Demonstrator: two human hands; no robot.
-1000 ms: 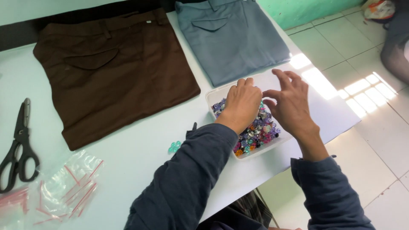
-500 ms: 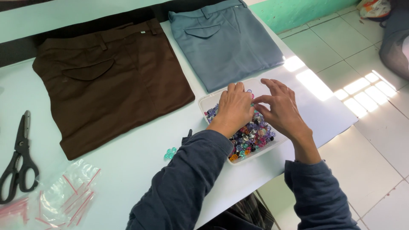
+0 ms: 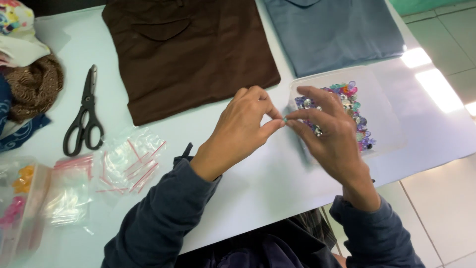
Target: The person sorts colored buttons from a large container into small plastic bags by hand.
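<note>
Pinching one tiny bead (image 3: 284, 119) between fingertips of left hand (image 3: 241, 130) and right hand (image 3: 331, 136), fingers together.

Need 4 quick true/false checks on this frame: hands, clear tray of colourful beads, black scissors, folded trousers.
1. Both hands, left hand and right hand, pinch one tiny greenish bead above the table. True.
2. The black-handled scissors lie on the brown folded trousers. False: they lie on the pale table beside them.
3. The clear plastic tray of colourful beads sits below the grey-blue trousers. True.
4. The tray is empty. False: beads fill part of it.
</note>
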